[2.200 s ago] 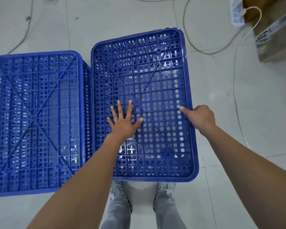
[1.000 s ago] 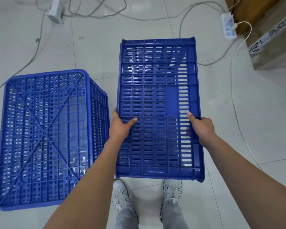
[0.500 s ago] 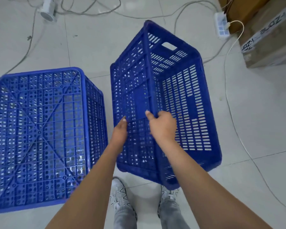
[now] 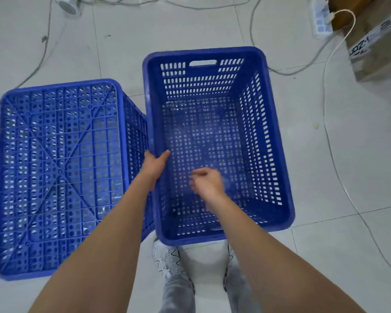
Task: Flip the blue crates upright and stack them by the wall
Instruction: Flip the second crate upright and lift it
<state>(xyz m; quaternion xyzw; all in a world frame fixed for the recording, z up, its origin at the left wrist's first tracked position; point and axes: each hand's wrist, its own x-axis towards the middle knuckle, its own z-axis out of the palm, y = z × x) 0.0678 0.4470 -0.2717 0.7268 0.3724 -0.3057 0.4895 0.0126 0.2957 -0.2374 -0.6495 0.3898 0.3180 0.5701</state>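
Sitting open side up on the floor, the right blue crate [image 4: 217, 141] runs long away from the person, with the left hand [image 4: 155, 164] gripping its left rim. The right hand [image 4: 207, 182] is blurry above its inside, fingers loosely curled, holding nothing. Just beside it, the left blue crate [image 4: 59, 177] lies bottom up, all hard plastic full of little holes.

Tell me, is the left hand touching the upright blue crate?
Touching. The head view shows the left hand wrapped over the left rim of the upright crate, thumb inside the wall.
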